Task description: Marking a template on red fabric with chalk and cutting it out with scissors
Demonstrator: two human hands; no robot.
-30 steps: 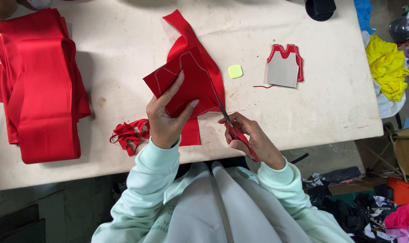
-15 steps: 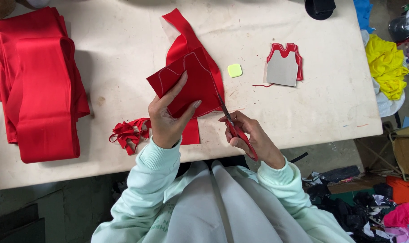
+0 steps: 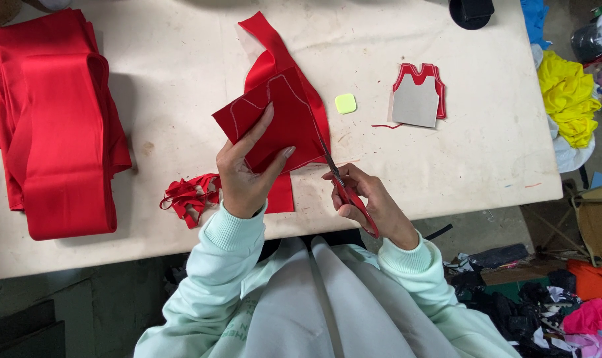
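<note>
While the red fabric piece (image 3: 274, 122), marked with pale outline lines, lies raised over the middle of the white table (image 3: 181, 66), the left hand (image 3: 244, 176) grips its lower edge, fingers spread on top. The right hand (image 3: 370, 199) is closed around red-handled scissors (image 3: 344, 182), blades at the piece's right edge. Red scraps (image 3: 185, 195) lie just left; a folded red fabric stack (image 3: 55, 126) sits far left, a yellow chalk (image 3: 345, 103) and grey template (image 3: 417, 96) to the right.
</note>
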